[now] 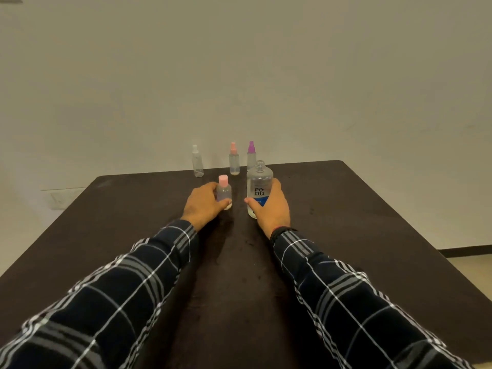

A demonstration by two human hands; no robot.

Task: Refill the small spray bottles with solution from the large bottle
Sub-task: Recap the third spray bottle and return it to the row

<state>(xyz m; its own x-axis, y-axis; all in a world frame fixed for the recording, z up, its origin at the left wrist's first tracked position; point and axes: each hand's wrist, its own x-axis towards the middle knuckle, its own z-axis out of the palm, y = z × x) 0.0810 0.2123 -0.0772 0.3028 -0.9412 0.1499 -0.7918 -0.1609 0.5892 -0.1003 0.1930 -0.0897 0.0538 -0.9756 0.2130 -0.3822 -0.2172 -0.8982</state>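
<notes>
A large clear bottle with a blue and white label stands upright on the dark table, its neck uncapped. My right hand grips it from the right, thumb across the label. My left hand holds a small clear bottle with a pink cap, standing just left of the large one. Along the far table edge stand three small spray bottles: one with a clear top, one with a pink top, and one with a purple top, partly hidden behind the large bottle.
A plain pale wall rises right behind the table's far edge. The table's right edge drops to a light floor. A wall socket shows low on the left.
</notes>
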